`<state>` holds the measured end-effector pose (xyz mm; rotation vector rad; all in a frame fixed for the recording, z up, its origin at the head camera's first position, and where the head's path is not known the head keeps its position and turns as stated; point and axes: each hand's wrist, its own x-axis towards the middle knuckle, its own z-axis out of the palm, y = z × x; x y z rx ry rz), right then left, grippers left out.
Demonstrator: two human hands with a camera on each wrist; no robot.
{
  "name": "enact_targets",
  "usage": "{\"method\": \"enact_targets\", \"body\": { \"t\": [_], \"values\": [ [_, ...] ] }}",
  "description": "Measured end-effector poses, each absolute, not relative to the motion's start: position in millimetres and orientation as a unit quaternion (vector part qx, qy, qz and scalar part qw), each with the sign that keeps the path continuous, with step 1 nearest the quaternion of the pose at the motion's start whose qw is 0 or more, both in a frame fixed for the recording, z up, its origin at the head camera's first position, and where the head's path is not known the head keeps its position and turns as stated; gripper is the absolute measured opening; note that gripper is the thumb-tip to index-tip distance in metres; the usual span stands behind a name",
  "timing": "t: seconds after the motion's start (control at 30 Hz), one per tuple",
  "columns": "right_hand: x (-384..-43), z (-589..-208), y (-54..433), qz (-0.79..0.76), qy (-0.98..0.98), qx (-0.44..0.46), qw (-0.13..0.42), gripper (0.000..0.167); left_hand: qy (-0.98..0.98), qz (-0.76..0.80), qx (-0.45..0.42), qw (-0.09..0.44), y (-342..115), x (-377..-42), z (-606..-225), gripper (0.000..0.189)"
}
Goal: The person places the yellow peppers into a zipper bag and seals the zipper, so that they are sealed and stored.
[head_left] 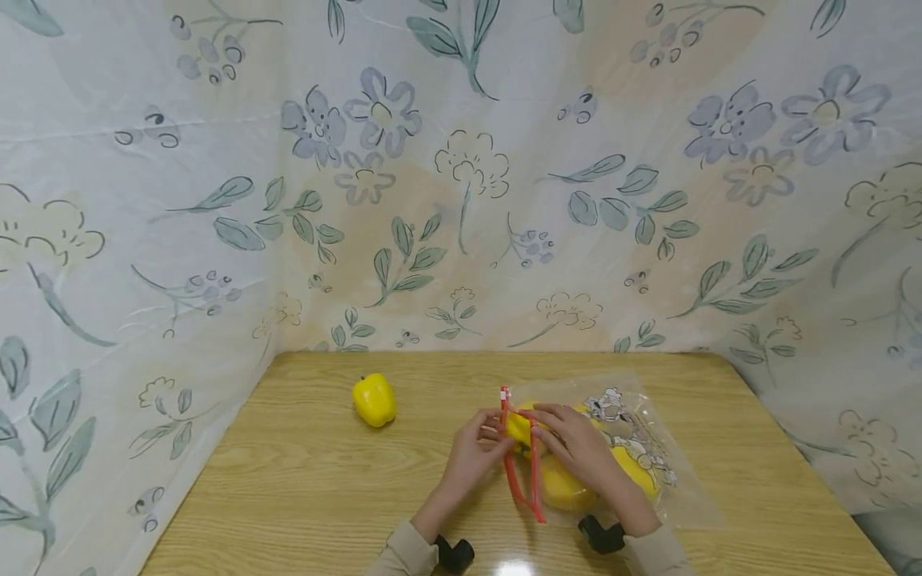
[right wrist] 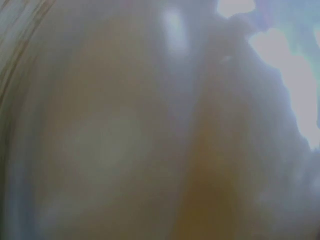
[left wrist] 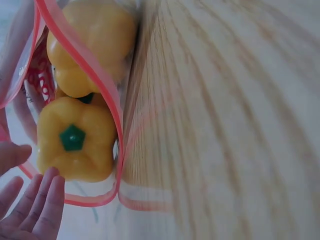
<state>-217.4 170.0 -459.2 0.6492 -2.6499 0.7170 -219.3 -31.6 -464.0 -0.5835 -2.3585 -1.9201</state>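
Note:
A clear plastic zip bag (head_left: 651, 460) with a red rim (head_left: 535, 480) and cartoon print lies on its side, mouth facing left. Several yellow bell peppers are inside; one pepper (left wrist: 95, 155) sits at the mouth, green stem outward, and another pepper (left wrist: 95, 40) is behind it. At the mouth my left hand (head_left: 473, 448) extends its fingers (left wrist: 42, 205) beside the front pepper, thumb apart. My right hand (head_left: 579, 444) lies over the bag and holds the rim between thumb and fingers. The right wrist view is blurred by close plastic and yellow shapes.
Another yellow bell pepper (head_left: 374, 400) lies outside the bag, toward the back left of the wooden table (head_left: 288, 480). Floral cloth (head_left: 468, 280) hangs along the table's back and sides.

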Motion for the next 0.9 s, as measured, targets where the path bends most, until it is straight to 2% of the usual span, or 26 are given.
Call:
{"method": "enact_targets", "body": {
  "t": [0.13, 0.37, 0.57, 0.9],
  "values": [
    [-217, -459, 170, 0.248, -0.928, 0.228, 0.162, 0.032, -0.765, -0.613, -0.199, 0.018, -29, -227, -484, 0.035],
    [-218, -459, 170, 0.251, -0.926, 0.232, 0.162, 0.032, -0.753, -0.618, -0.227, -0.012, -32, -218, -464, 0.032],
    [-218, -460, 171, 0.255, -0.924, 0.234, 0.163, 0.032, -0.75, -0.61, -0.253, -0.026, -32, -229, -490, 0.035],
    [-218, -461, 170, 0.26, -0.921, 0.24, 0.164, 0.032, -0.741, -0.617, -0.257, -0.073, -34, -231, -493, 0.042]
  ]
}}
